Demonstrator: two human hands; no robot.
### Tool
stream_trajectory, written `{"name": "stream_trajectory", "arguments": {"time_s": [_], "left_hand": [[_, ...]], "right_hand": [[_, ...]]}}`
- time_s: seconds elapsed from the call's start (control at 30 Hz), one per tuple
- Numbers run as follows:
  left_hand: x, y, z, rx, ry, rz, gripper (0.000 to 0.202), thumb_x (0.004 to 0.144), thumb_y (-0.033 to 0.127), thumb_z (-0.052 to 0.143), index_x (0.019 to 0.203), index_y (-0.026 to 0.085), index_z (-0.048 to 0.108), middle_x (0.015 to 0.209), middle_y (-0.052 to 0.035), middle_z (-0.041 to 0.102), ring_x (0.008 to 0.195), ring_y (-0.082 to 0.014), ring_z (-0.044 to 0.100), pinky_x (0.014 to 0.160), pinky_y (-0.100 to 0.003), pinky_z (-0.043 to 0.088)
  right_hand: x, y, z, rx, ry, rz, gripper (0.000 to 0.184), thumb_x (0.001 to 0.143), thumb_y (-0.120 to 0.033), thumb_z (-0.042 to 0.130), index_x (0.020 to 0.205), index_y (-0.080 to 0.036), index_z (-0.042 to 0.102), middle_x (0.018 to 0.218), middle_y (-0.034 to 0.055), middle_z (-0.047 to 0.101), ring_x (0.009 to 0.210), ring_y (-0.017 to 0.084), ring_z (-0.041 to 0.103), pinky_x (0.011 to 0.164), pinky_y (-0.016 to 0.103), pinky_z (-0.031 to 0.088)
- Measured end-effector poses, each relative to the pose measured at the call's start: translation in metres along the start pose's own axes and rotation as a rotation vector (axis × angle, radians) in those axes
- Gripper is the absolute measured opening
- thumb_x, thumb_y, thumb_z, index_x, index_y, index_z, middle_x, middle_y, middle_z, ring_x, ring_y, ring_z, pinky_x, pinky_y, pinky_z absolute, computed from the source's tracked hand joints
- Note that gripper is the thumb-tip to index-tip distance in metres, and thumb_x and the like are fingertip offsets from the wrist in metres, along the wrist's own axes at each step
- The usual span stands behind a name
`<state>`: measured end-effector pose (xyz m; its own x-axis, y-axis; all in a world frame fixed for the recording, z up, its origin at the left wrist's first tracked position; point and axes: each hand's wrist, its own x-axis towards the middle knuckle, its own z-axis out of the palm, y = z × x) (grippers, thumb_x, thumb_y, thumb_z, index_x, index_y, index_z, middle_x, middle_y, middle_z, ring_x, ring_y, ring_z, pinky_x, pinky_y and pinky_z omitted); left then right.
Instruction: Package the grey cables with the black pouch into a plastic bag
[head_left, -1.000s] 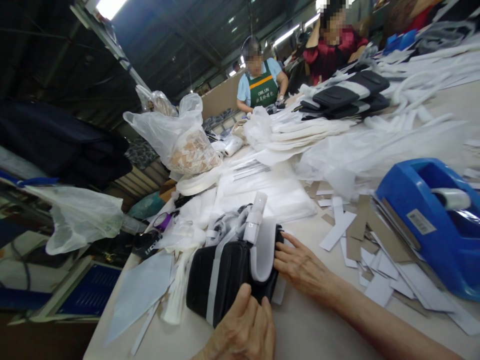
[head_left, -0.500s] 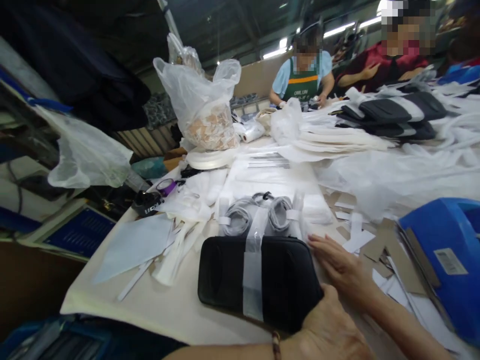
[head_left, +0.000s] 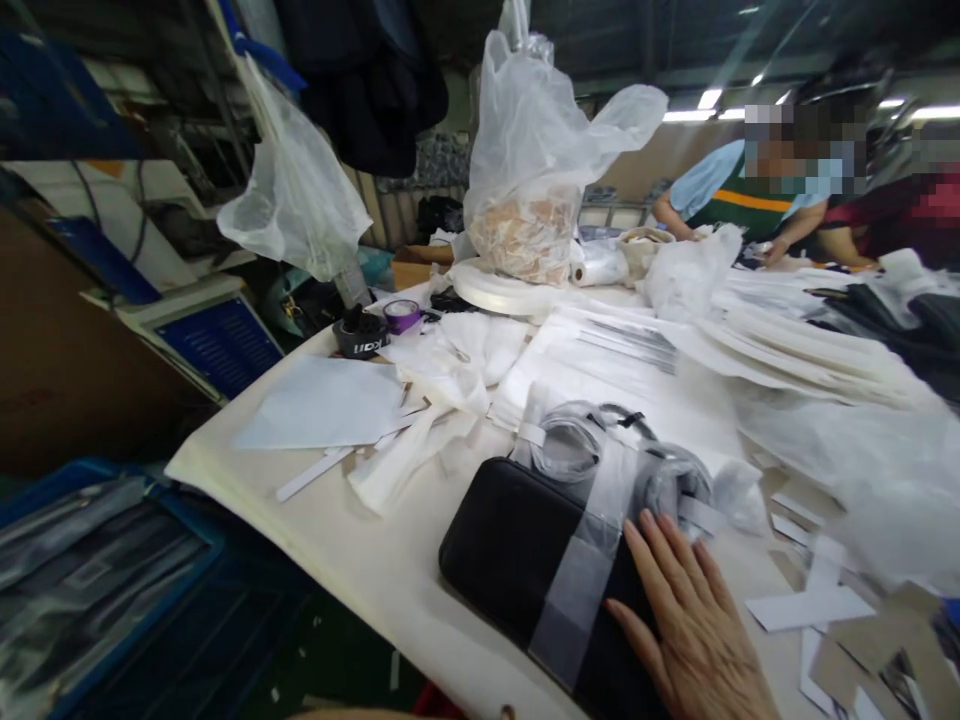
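A black zip-up case (head_left: 510,550) lies at an angle near the table's front edge. A translucent white band (head_left: 581,580) wraps around its middle. Against its far side are coiled grey cables (head_left: 570,445) in clear wrapping, with the band's end reaching over them. My right hand (head_left: 694,625) rests flat on the right part of the case, fingers stretched and slightly spread, fingertips near the right-hand coil. Of my left arm only a sliver shows at the bottom edge; its hand is out of the picture.
White sheets (head_left: 592,350) lie behind the case. Tape rolls (head_left: 403,316) and a pale blue sheet (head_left: 322,400) sit left. Cardboard and paper scraps (head_left: 810,605) cover the right side. A blue crate (head_left: 217,545) stands below left. A co-worker (head_left: 750,200) is across the table.
The view has swung left. My left hand has let go of the case's right corner and left the picture. My right hand has moved from beside the case onto its top.
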<state>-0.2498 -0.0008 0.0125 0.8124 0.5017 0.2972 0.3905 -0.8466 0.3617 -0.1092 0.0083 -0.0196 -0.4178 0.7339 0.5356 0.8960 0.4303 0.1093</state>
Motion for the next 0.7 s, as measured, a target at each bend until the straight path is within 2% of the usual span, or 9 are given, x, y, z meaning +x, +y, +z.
{"name": "stream_trajectory", "arguments": {"time_s": [0.07,0.13,0.17,0.2,0.27,0.3,0.4,0.5,0.7], "left_hand": [[-0.037,-0.017,-0.02,0.016,0.051,0.034,0.03,0.089,0.022,0.04,0.101,0.033,0.066,0.098,-0.0053,0.067,0.104,-0.0187,0.058,0.08,-0.029,0.048],[-0.067,-0.039,-0.036,0.015,0.191,-0.012,0.031,0.091,0.022,0.038,0.115,0.024,0.058,0.106,-0.0087,0.064,0.104,-0.0184,0.057,0.088,-0.032,0.048],[-0.076,-0.053,-0.043,-0.01,0.402,-0.195,0.034,0.091,0.019,0.034,0.119,0.017,0.054,0.108,-0.0127,0.063,0.103,-0.0193,0.058,0.09,-0.036,0.047],[-0.083,-0.067,-0.049,-0.086,0.555,-0.463,0.036,0.092,0.018,0.033,0.122,0.015,0.051,0.111,-0.0132,0.062,0.104,-0.0192,0.057,0.094,-0.04,0.045],[-0.086,-0.092,-0.057,-0.454,0.582,-0.817,0.039,0.088,0.028,0.045,0.124,0.014,0.048,0.117,-0.0138,0.059,0.109,-0.0226,0.055,0.1,-0.045,0.039],[-0.084,-0.102,-0.059,-0.675,0.551,-0.916,0.044,0.085,0.032,0.05,0.124,0.013,0.048,0.12,-0.0136,0.058,0.111,-0.0237,0.054,0.102,-0.045,0.037],[-0.072,-0.111,-0.062,-0.995,0.485,-0.936,0.051,0.085,0.041,0.046,0.127,0.012,0.046,0.129,-0.0124,0.052,0.119,-0.0231,0.049,0.102,-0.037,0.039],[-0.061,-0.095,-0.065,-1.12,0.505,-0.916,0.057,0.088,0.045,0.04,0.134,0.012,0.038,0.14,-0.0105,0.041,0.128,-0.0218,0.04,0.106,-0.034,0.035],[-0.069,-0.062,-0.065,-1.097,0.562,-0.783,0.05,0.087,0.043,0.04,0.129,0.015,0.044,0.139,-0.0092,0.041,0.129,-0.0227,0.036,0.109,-0.041,0.027]], "right_hand": [[-0.008,0.002,0.006,-0.013,-0.002,-0.021,0.061,0.092,-0.04,0.035,0.141,-0.005,0.027,0.138,0.0196,0.04,0.134,0.032,0.027,0.105,0.049,0.026],[-0.012,0.004,0.006,-0.016,-0.001,-0.024,0.062,0.091,-0.038,0.034,0.143,-0.005,0.023,0.138,0.0197,0.04,0.134,0.031,0.027,0.106,0.049,0.026],[-0.012,0.004,0.006,-0.017,-0.003,-0.022,0.062,0.091,-0.036,0.034,0.143,-0.005,0.022,0.138,0.0197,0.04,0.134,0.031,0.027,0.106,0.049,0.025],[-0.013,0.004,0.005,-0.018,-0.005,-0.023,0.061,0.091,-0.035,0.034,0.143,-0.004,0.022,0.139,0.0197,0.039,0.134,0.031,0.027,0.106,0.049,0.025],[-0.013,0.003,0.007,-0.023,-0.004,-0.032,0.061,0.091,-0.034,0.034,0.143,-0.004,0.022,0.14,0.0199,0.038,0.134,0.031,0.026,0.107,0.05,0.024],[-0.013,0.003,0.008,-0.027,-0.004,-0.037,0.061,0.091,-0.033,0.033,0.143,-0.003,0.022,0.14,0.0199,0.037,0.134,0.031,0.026,0.107,0.05,0.024],[-0.016,0.004,0.011,-0.032,-0.012,-0.028,0.06,0.092,-0.033,0.033,0.143,-0.004,0.021,0.142,0.0188,0.035,0.133,0.033,0.027,0.105,0.054,0.028],[-0.023,0.006,0.008,-0.014,-0.008,0.018,0.058,0.092,-0.03,0.032,0.145,-0.008,0.019,0.146,0.0149,0.03,0.133,0.034,0.028,0.101,0.055,0.036],[-0.037,0.013,-0.005,0.016,-0.104,0.047,0.059,0.092,-0.024,0.033,0.147,-0.015,0.012,0.149,0.0095,0.023,0.134,0.031,0.027,0.099,0.049,0.043]]}}
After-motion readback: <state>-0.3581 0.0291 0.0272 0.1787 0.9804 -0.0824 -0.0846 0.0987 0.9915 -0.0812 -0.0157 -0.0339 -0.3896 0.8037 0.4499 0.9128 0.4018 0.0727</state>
